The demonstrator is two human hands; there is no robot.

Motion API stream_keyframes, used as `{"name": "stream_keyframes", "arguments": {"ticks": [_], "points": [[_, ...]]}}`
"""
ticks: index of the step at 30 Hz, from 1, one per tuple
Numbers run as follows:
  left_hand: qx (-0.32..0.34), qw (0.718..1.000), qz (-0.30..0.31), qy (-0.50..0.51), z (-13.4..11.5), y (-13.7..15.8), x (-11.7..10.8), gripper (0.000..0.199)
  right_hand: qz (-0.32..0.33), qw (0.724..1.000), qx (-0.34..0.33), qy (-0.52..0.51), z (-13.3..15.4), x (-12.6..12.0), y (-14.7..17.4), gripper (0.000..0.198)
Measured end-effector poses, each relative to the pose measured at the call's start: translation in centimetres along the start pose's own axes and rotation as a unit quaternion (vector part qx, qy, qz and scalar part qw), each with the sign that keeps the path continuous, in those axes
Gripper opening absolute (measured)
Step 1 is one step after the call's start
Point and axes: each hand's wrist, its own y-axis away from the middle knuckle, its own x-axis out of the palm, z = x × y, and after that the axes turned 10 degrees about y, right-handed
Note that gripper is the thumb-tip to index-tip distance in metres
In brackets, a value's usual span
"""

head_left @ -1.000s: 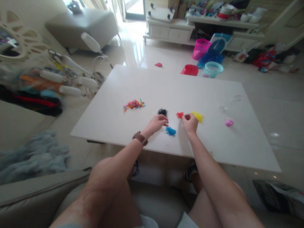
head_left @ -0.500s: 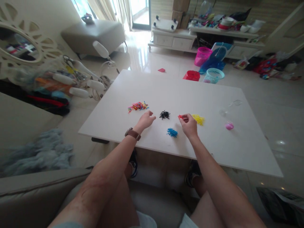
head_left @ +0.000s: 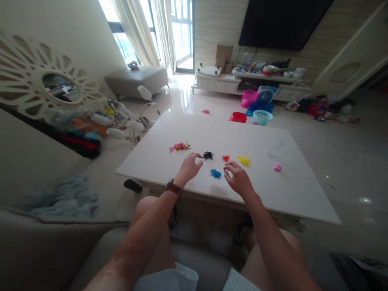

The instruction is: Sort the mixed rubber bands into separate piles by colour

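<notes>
On the white table [head_left: 209, 131] lie small heaps of thin, stringy pieces, too small to name exactly. My left hand [head_left: 190, 166] is beside the black heap [head_left: 207, 155], thumb and forefinger apart, fingertips at its near left edge. Whether they touch it I cannot tell. My right hand [head_left: 238, 178] hovers between the red heap [head_left: 225, 158] and the blue heap [head_left: 215, 173], with a gap between thumb and fingers and nothing visible in them. A yellow heap [head_left: 243, 161] lies to its right. Farther left is a mixed multicoloured heap [head_left: 180, 147].
Toward the table's right side are a pink lump [head_left: 277, 167] and a clear plastic item [head_left: 278, 148]. Past the far edge stand a red container [head_left: 238, 117], a light-blue basket [head_left: 262, 117] and a pink basket [head_left: 249, 98]. A lamp with white shades [head_left: 135, 126] is at left.
My right hand has drawn back from the red heap, and its fingers have parted. My left hand has come closer to the black heap. The head view has tilted up.
</notes>
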Motion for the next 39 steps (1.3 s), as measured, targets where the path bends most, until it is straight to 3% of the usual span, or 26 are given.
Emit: {"name": "stream_keyframes", "arguments": {"ticks": [3, 10, 15, 24, 29, 34, 39], "points": [[0.0, 1.0, 0.002, 0.002, -1.4, 0.5, 0.1, 0.016, -0.016, 0.999, -0.014, 0.035, 0.2, -1.9, 0.7, 0.014], [0.009, 1.0, -0.015, 0.006, -4.7, 0.8, -3.0, 0.016, -0.024, 0.998, 0.011, 0.054, 0.3, -6.6, 3.4, 0.013], [0.004, 1.0, -0.013, -0.01, -6.9, 2.3, -3.9, 0.018, -0.018, 0.998, 0.017, 0.056, 0.4, -9.0, 5.5, 0.011], [-0.006, 0.998, -0.047, -0.039, -9.9, 4.5, -6.0, 0.022, -0.012, 0.999, -0.009, 0.033, 2.8, -13.9, 7.4, 0.012], [-0.082, 0.992, -0.092, 0.015, -8.2, 4.0, -9.6, 0.031, -0.003, 0.997, -0.002, 0.072, 2.7, -15.5, 9.3, 0.013], [-0.132, 0.982, -0.132, 0.026, -4.3, 2.8, -14.0, 0.03, 0.029, 0.995, 0.02, 0.093, 3.1, -16.1, 11.2, 0.013], [-0.166, 0.978, -0.119, 0.039, 0.8, 1.5, -15.1, 0.032, 0.065, 0.993, 0.02, 0.101, 4.0, -15.9, 10.1, 0.013]]}}
